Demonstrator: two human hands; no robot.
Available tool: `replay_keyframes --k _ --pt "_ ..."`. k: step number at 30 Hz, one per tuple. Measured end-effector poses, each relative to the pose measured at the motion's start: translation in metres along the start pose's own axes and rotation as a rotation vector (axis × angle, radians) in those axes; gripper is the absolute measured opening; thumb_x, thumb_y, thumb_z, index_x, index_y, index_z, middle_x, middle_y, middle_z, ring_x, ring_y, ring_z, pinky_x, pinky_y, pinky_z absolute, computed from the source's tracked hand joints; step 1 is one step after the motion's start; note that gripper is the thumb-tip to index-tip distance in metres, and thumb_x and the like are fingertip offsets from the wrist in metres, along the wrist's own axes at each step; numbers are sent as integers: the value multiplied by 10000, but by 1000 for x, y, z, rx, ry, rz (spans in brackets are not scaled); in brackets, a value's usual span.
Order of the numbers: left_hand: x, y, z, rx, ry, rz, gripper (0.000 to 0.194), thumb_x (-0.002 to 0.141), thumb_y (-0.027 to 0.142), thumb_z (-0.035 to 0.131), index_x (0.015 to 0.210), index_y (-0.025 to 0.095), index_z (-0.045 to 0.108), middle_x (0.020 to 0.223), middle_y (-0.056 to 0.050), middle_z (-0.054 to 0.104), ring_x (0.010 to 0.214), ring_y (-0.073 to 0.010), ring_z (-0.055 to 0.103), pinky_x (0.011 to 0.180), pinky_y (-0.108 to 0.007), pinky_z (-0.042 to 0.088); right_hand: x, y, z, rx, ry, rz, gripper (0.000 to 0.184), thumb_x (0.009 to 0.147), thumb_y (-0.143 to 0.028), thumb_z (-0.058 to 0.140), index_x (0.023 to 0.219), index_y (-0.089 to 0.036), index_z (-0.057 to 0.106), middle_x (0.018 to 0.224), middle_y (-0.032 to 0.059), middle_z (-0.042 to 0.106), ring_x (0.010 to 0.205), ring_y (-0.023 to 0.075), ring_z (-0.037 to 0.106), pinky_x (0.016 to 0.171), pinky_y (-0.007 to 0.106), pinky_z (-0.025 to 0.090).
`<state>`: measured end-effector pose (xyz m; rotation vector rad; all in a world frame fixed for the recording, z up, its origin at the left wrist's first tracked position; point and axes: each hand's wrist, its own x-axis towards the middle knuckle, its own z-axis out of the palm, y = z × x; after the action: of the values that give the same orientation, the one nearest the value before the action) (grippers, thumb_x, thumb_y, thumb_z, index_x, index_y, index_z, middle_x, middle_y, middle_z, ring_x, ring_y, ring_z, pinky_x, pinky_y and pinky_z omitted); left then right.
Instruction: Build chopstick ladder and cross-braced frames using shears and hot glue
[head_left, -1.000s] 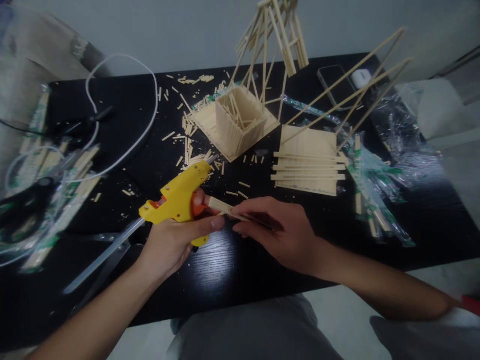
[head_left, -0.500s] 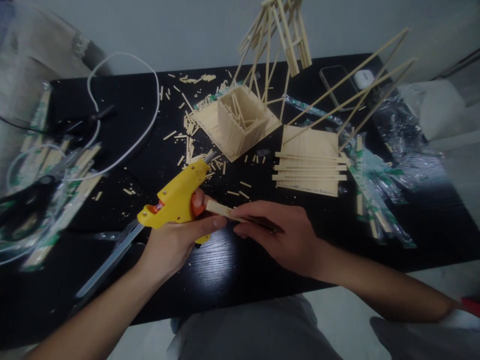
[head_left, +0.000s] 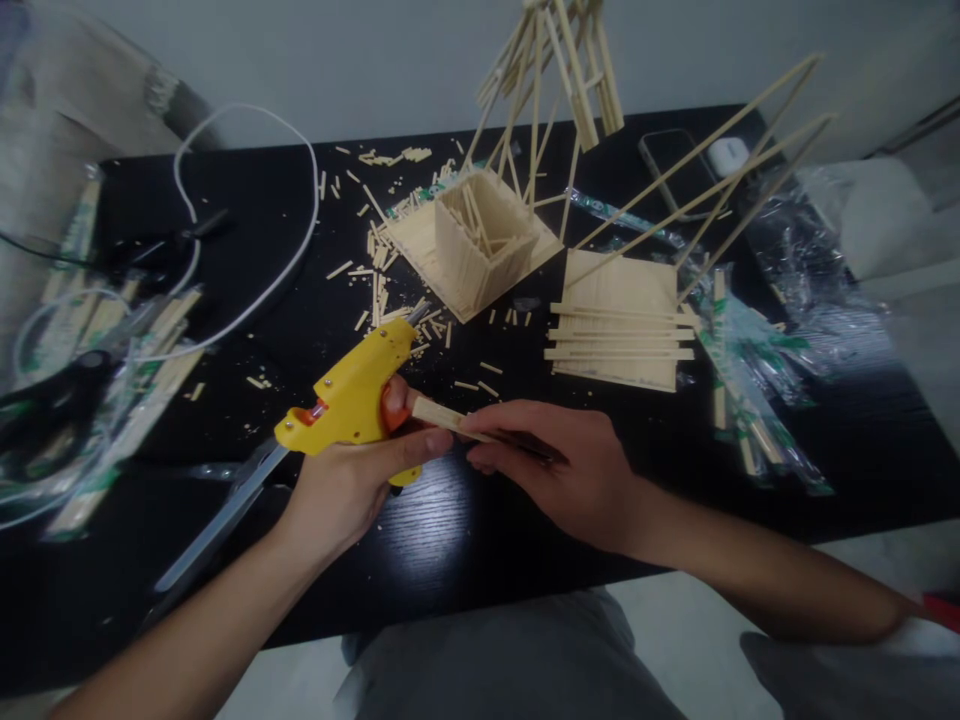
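Note:
My left hand (head_left: 349,485) is closed round the handle of a yellow hot glue gun (head_left: 352,385), whose nozzle points up and to the right. A pale glue stick (head_left: 221,520) sticks out of its back end. Between my two hands are short wooden sticks (head_left: 439,413) lying side by side. Their right part is pinched in the fingers of my right hand (head_left: 577,470), and the left thumb and fingers touch their left end. How many sticks there are is hidden by my fingers.
Behind stands a square stick box (head_left: 487,270) on a wooden base, with a tall stick frame (head_left: 536,110). A flat stick panel (head_left: 619,280) bears loose sticks and upright rods. Wrapped chopsticks (head_left: 757,400), scissors (head_left: 60,410), a white cable (head_left: 311,200), a phone (head_left: 675,170) and scattered offcuts lie around.

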<state>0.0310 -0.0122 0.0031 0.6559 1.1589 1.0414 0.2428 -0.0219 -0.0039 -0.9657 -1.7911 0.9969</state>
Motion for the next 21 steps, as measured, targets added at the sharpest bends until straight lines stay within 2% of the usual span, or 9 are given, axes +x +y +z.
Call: replay_keyframes --k 8,14,21 --pt "-1 3 4 6 -9 -8 461 612 160 978 783 222 555 723 49 599 690 -126 587 660 -249 509 0 -2 -1 5 3 35 231 980 -186 809 1203 -244 800 1168 12 858 1002 165 838 987 262 655" --pt "-1 2 4 6 -8 -9 466 610 163 982 786 222 555 728 48 608 691 -127 584 663 -250 503 -1 -3 -1 5 -9 77 218 990 -206 800 1205 -247 801 1145 15 860 953 166 839 946 267 665" --pt "-1 2 3 7 -5 -8 470 611 164 986 791 226 556 736 49 607 692 -129 583 656 -253 496 0 -1 0 22 5 43 212 990 -197 801 1198 -238 796 1155 15 859 975 161 836 970 259 652"
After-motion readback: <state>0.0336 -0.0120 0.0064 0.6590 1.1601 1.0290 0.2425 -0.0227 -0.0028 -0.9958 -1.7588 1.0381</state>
